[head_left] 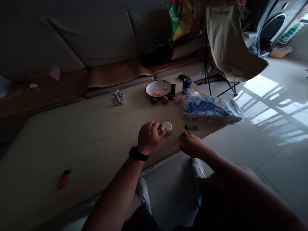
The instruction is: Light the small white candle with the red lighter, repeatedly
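On the tabletop [84, 134], left fingers [157, 133] pinch a red object [160, 127] by a white tin [167, 127]; right fingers [184, 141] lie open.

I'm taking the bowl [158, 88] on the table [91, 138] as my reference. Two limes [154, 100] lie just in front of it, and a drinks can [187, 85] stands to its right. A wrapped pack of tissues [211, 109] lies further right of it. Well in front of the bowl, a small round tin [167, 127] sits between my left hand [150, 137] and a lighter [192, 127], which lies just beyond my right hand [191, 144]. A metal latch [117, 97] lies left of the bowl, and a second lighter [64, 179] lies far to its left and front.
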A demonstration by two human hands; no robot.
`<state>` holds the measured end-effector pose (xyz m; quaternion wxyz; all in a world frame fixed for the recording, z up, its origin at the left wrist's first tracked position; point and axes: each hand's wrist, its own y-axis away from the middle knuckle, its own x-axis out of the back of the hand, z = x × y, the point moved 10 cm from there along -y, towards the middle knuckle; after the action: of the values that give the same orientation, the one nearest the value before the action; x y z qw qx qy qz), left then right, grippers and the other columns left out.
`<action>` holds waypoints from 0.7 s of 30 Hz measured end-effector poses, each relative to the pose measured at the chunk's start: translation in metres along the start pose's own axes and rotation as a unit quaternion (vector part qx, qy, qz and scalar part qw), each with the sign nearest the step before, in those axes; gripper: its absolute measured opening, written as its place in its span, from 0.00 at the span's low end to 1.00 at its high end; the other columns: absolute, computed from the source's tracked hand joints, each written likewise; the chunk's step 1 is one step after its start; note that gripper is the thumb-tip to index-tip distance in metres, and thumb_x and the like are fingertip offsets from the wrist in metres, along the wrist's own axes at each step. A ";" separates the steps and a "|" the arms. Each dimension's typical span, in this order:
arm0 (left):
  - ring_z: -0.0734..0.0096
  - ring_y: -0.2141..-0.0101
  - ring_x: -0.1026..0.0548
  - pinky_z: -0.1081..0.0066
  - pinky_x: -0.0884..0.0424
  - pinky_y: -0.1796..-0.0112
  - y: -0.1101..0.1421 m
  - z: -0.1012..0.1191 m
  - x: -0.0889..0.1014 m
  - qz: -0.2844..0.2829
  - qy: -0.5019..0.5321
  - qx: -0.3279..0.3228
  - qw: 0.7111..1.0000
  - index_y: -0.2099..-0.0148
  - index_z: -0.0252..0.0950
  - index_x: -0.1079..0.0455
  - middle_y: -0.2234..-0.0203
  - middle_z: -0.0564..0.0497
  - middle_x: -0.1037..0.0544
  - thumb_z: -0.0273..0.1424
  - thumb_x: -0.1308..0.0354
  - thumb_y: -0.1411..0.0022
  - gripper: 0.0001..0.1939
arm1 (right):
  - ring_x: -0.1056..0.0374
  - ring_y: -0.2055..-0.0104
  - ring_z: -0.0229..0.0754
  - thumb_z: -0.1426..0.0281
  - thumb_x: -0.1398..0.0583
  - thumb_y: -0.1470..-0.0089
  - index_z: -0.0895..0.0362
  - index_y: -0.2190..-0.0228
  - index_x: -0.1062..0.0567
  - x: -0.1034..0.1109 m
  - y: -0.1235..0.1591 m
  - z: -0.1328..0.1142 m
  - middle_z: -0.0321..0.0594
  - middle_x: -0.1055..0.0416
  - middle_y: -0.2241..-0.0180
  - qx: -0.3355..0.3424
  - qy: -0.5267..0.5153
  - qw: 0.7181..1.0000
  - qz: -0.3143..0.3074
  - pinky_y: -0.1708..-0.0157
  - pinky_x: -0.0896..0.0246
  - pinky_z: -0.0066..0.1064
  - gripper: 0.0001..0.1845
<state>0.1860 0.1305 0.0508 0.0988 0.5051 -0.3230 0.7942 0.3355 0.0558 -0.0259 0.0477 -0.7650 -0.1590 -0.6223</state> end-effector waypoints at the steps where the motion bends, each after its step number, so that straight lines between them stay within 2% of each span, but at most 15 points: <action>1: 0.59 0.67 0.29 0.62 0.36 0.64 -0.001 0.001 -0.002 -0.004 0.002 0.001 1.000 0.67 0.39 0.34 0.71 0.46 0.26 0.35 0.47 0.35 0.08 | 0.37 0.46 0.53 0.65 0.38 0.42 0.59 0.58 0.24 0.000 0.000 0.000 0.51 0.29 0.53 0.001 0.001 1.000 -0.001 0.47 0.39 0.38 0.12; 9: 0.58 0.67 0.29 0.61 0.36 0.65 -0.002 0.007 -0.008 -0.030 -0.017 -0.014 0.999 0.67 0.39 0.35 0.71 0.45 0.26 0.35 0.44 0.37 0.07 | 0.36 0.47 0.54 0.63 0.38 0.40 0.60 0.58 0.24 -0.001 0.000 -0.002 0.52 0.29 0.53 0.002 0.017 1.000 -0.003 0.47 0.39 0.40 0.14; 13: 0.60 0.66 0.29 0.63 0.35 0.64 -0.002 0.001 -0.001 -0.002 0.021 0.017 1.000 0.66 0.38 0.35 0.70 0.46 0.26 0.34 0.45 0.36 0.07 | 0.35 0.48 0.54 0.63 0.38 0.40 0.60 0.57 0.25 0.000 0.000 -0.003 0.53 0.29 0.53 0.000 0.011 1.000 -0.007 0.49 0.38 0.39 0.14; 15: 0.63 0.67 0.29 0.64 0.35 0.64 0.001 -0.017 0.009 0.048 0.082 0.077 0.993 0.64 0.39 0.35 0.70 0.47 0.27 0.37 0.50 0.31 0.10 | 0.36 0.48 0.54 0.63 0.38 0.40 0.60 0.58 0.25 0.001 0.000 -0.003 0.52 0.28 0.53 -0.001 0.009 1.000 -0.005 0.49 0.38 0.39 0.13; 18: 0.67 0.70 0.31 0.66 0.35 0.67 0.013 -0.057 0.023 0.129 0.189 0.190 0.955 0.63 0.39 0.36 0.73 0.50 0.30 0.42 0.58 0.26 0.16 | 0.36 0.48 0.53 0.63 0.38 0.40 0.60 0.58 0.25 0.001 0.000 -0.002 0.52 0.29 0.53 0.001 0.009 1.000 0.000 0.49 0.39 0.39 0.13; 21: 0.70 0.75 0.35 0.67 0.36 0.70 0.026 -0.086 0.030 0.167 0.257 0.234 0.923 0.62 0.40 0.36 0.76 0.54 0.36 0.44 0.61 0.25 0.19 | 0.36 0.47 0.53 0.63 0.38 0.40 0.60 0.57 0.25 0.000 0.000 -0.002 0.52 0.29 0.53 0.003 0.008 1.000 0.001 0.48 0.39 0.39 0.14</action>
<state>0.0959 0.1576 0.0417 -0.0770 0.2313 -0.1716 0.9545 0.3340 0.0551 -0.0251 0.0523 -0.7598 -0.1596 -0.6280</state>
